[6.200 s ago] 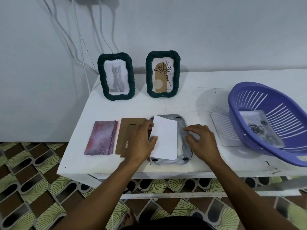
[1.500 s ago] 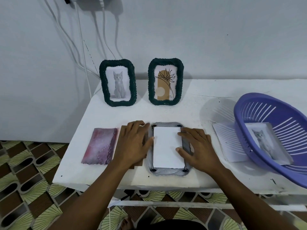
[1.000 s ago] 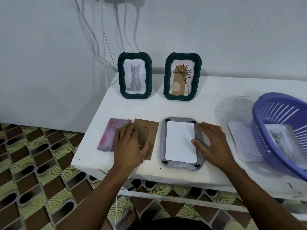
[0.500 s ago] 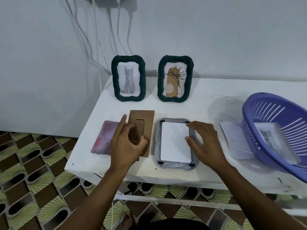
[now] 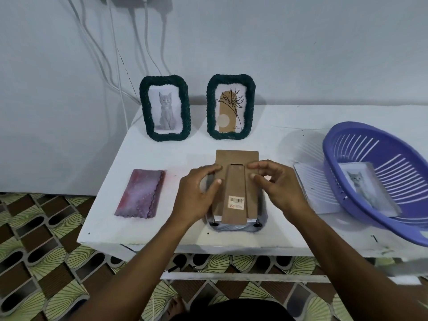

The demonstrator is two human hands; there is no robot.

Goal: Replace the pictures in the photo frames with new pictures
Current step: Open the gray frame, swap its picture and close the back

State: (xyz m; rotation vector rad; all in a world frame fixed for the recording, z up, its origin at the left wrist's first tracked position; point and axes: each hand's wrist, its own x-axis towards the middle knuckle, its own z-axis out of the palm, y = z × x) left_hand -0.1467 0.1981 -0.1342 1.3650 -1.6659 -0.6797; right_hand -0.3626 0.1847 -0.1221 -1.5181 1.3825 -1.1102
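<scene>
A grey photo frame (image 5: 236,227) lies face down near the table's front edge. A brown cardboard backing board (image 5: 236,158) with a stand strip and a barcode sticker sits over it, tilted and reaching past the frame's far end. My left hand (image 5: 196,195) grips the board's left edge, thumb on top. My right hand (image 5: 280,188) pinches its right edge with curled index finger and thumb. Two dark green frames stand upright at the back: one with a cat picture (image 5: 165,107), one with a plant drawing (image 5: 231,106).
A folded pink cloth (image 5: 141,193) lies left of the hands. A purple basket (image 5: 379,181) at the right holds a cat picture (image 5: 363,186). A white sheet (image 5: 312,191) lies partly under its rim. The white table (image 5: 289,126) ends just below the frame. Cables hang on the wall.
My left hand lifted the backing board from beside the frame and brought it over the white picture back. My right hand left the frame's edge and took the board's right side.
</scene>
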